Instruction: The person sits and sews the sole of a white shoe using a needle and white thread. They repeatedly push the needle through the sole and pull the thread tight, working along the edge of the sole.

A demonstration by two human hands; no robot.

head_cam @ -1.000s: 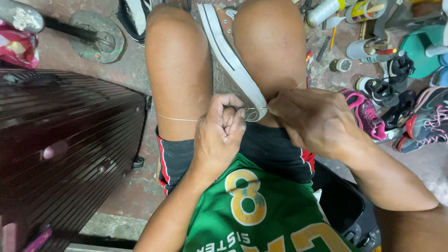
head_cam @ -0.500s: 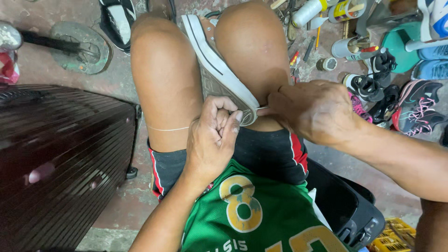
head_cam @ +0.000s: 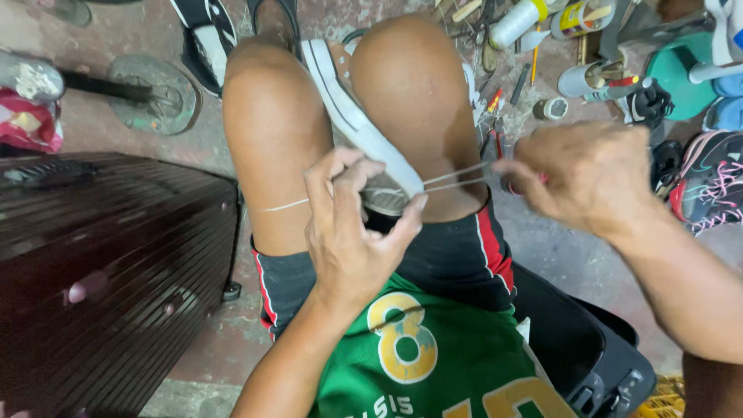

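— What does the head view show between the person's knees?

— A shoe (head_cam: 360,128) with a white sole, clamped sole-side up between the two bare knees, its near end just under the left hand (head_cam: 352,232).

— And how is that hand set?

— Its fingers are curled down over the near end of the shoe, the thumb spread to one side, pressing on the sole. A pale thread (head_cam: 457,179) passes under those fingers; whether they pinch it cannot be told.

— The other hand?

— The right hand (head_cam: 592,178) is closed into a loose fist on a small tool with a red handle (head_cam: 522,182), and two strands of the thread run taut from the shoe's edge to it. Another stretch of thread lies across the left thigh.

— How does that compare with half a second before?

— Then the right hand sat tight against the shoe, touching the left hand, and almost no thread showed between them. It has now drawn well away to the right, so the thread is stretched out in plain sight. The left hand has stayed on the shoe, and the shoe has kept its place between the knees.

— What lies around?

— A dark ribbed case (head_cam: 108,263) on the left, and sneakers (head_cam: 704,186) and tubes (head_cam: 515,19) scattered on the floor to the right.
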